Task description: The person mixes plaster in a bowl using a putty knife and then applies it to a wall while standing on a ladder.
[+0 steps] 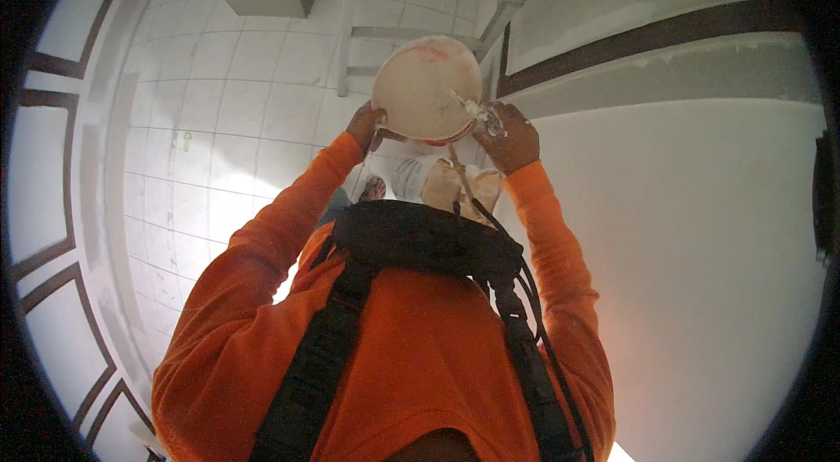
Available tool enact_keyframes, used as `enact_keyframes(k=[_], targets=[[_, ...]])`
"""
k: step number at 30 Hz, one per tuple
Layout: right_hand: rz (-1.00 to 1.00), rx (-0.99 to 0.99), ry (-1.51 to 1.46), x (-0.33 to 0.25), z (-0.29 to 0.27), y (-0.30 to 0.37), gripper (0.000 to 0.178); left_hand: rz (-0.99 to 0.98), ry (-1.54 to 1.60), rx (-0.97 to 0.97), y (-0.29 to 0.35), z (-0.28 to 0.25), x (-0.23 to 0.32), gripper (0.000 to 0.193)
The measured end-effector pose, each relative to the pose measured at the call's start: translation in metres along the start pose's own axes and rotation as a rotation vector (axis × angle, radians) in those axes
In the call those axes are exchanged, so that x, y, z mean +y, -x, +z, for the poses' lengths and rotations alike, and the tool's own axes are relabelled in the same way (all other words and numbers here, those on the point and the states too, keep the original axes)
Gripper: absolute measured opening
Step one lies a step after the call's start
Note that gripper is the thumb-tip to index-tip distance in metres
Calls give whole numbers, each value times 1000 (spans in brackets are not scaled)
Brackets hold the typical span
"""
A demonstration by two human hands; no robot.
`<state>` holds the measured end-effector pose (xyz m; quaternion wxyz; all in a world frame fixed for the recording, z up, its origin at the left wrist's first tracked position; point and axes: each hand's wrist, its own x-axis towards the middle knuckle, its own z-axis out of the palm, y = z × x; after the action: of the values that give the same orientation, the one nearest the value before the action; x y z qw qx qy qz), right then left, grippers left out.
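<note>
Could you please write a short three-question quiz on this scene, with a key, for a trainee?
1. Multiple choice: what is the person's left hand holding?
A) A black strap
B) The edge of a pale bowl
C) A green mark on the floor

2. True or false: a ladder stands beyond the bowl, toward the top of the picture.

3. Fill in the colour: the person's right hand holds an item smeared with ____ material.

Key:
1. B
2. True
3. White
</note>
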<state>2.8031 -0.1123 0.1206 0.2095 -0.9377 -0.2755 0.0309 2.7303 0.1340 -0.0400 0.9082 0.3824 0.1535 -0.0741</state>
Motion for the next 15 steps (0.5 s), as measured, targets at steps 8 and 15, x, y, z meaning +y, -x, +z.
enact_keyframes(k=[8, 15], targets=[[-42, 50, 107, 1, -6, 1, 38, -140, -198, 23, -7, -20, 11, 52], [-20, -2, -42, 33, -21, -24, 37, -183, -179, 13, 15, 13, 42, 51]])
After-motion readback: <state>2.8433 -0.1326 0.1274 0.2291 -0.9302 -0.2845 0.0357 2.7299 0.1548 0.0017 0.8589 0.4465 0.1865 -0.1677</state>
